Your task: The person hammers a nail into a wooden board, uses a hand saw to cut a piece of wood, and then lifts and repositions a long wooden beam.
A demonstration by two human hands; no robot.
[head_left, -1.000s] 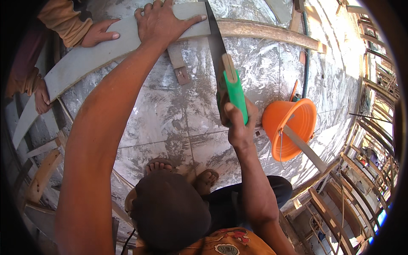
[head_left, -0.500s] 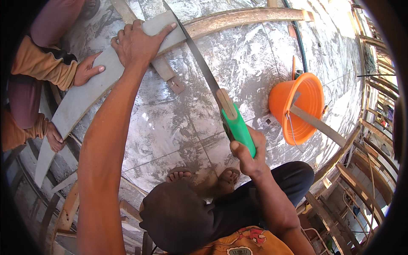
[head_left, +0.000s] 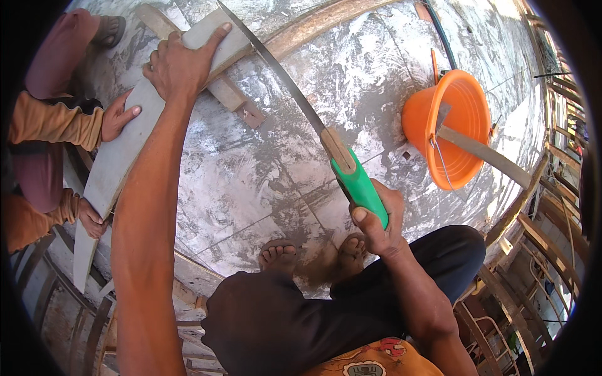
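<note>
My left hand (head_left: 180, 67) bears down near the end of a long, tapering grey board (head_left: 114, 166), its fingers over the far edge and its thumb stretched toward the end. In my right hand (head_left: 384, 219) is the green and wooden handle of a handsaw (head_left: 285, 80), fingers wrapped round it. The saw's blade slants up and left to the board's end, beside my left thumb. Whether its teeth touch the wood I cannot tell. A co-worker's hands, one (head_left: 119, 118) at the board's middle and the other (head_left: 91, 218) lower down, hold the board too.
A wooden piece (head_left: 227, 95) lies crosswise under the board. Beyond it stretches a long curved timber (head_left: 313, 26). On the right an orange bucket (head_left: 419, 119) holds a long-handled tool (head_left: 486, 153). Wooden frames (head_left: 533, 282) stand along the right edge. My feet rest on the stained tiled floor.
The saw has been drawn back toward me, with more blade showing between the board and the handle. My left hand keeps its place on the board. The whole view has shifted somewhat.
</note>
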